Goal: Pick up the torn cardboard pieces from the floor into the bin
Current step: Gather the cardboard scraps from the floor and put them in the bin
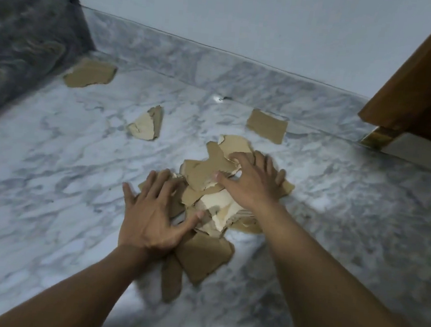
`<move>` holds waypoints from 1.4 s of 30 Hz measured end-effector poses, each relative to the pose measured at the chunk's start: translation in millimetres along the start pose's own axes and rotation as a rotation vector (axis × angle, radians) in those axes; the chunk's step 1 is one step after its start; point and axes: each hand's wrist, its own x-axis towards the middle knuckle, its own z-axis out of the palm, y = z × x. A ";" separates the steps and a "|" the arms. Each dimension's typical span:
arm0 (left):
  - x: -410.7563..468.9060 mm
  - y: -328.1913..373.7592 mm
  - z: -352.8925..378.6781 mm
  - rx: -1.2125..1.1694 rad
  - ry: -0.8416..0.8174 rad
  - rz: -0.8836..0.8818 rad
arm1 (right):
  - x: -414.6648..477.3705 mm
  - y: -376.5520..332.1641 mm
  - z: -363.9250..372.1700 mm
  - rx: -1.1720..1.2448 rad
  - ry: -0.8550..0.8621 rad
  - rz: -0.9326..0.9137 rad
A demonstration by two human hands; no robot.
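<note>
Both hands [151,209] [249,183] press flat on cardboard pile [208,173].

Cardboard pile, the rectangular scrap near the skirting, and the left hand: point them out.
cardboard pile [206,253], head view, brown piece at near edge
rectangular scrap [266,126], head view, its middle
left hand [150,217], head view, back of hand

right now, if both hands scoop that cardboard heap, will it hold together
The heap is loose overlapping scraps, so some would probably slip out between the left hand and right hand. Scraps look thin and flat, likely light yet fairly stiff. The marble floor looks smooth, so pushed pieces should slide.
</note>
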 end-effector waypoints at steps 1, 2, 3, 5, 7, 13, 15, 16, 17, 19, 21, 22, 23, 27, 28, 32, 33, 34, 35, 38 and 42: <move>1.0 -0.6 0.9 0.014 -0.010 -0.001 | -4.0 1.5 -0.3 0.007 0.021 -0.016; 2.1 -2.1 2.8 0.045 -0.017 0.011 | -8.9 1.8 -1.1 0.023 0.024 -0.022; 2.3 -3.2 4.5 0.080 -0.021 0.035 | -15.3 1.0 -1.6 0.056 0.012 -0.012; -0.3 -4.3 6.4 0.125 -0.011 0.103 | -30.9 -5.9 -2.3 0.190 -0.029 0.027; -5.7 -5.0 5.8 0.123 0.040 0.176 | -45.5 -18.9 -2.4 0.402 -0.093 0.099; -23.3 -5.5 0.0 0.129 0.032 0.227 | -75.4 -39.5 11.2 0.509 -0.158 0.276; -34.8 -4.1 -3.9 0.100 -0.003 0.177 | -85.3 -32.8 14.0 0.656 -0.140 0.339; -42.8 -1.7 -6.1 0.078 -0.022 0.147 | -90.7 -26.5 15.8 0.715 -0.123 0.362; -51.7 1.1 -7.0 0.053 -0.042 0.132 | -96.5 -18.6 17.9 0.764 -0.086 0.380; -71.0 7.6 -7.7 0.035 -0.113 0.135 | -112.4 -2.4 22.4 0.834 0.037 0.419; -87.5 12.5 -6.4 0.103 -0.205 0.149 | -133.7 9.8 21.0 0.860 0.173 0.458; -94.3 14.4 -4.8 0.154 -0.213 0.157 | -147.7 12.4 16.5 0.865 0.227 0.480; -99.7 16.6 -3.3 0.193 -0.184 0.167 | -160.2 16.2 14.1 0.845 0.283 0.502; -113.4 20.7 4.4 0.205 0.005 0.212 | -208.2 22.4 10.5 0.499 0.465 0.581; -115.7 21.6 8.0 0.203 0.034 0.208 | -218.0 23.0 12.2 0.457 0.479 0.574; -130.9 30.2 20.9 0.201 0.121 0.163 | -243.8 18.7 24.3 0.433 0.429 0.540; -132.1 32.9 22.6 0.196 0.114 0.136 | -248.1 17.2 26.4 0.409 0.415 0.514; -131.4 35.5 23.3 0.203 0.098 0.114 | -251.3 17.6 28.2 0.383 0.405 0.493; -128.9 37.3 22.7 0.217 0.079 0.101 | -254.0 18.2 28.3 0.371 0.400 0.483; -121.6 40.9 19.6 0.240 0.035 0.062 | -261.7 27.9 28.3 0.449 0.379 0.488; -127.2 46.3 19.1 0.184 0.058 0.018 | -275.0 39.2 26.9 0.588 0.439 0.528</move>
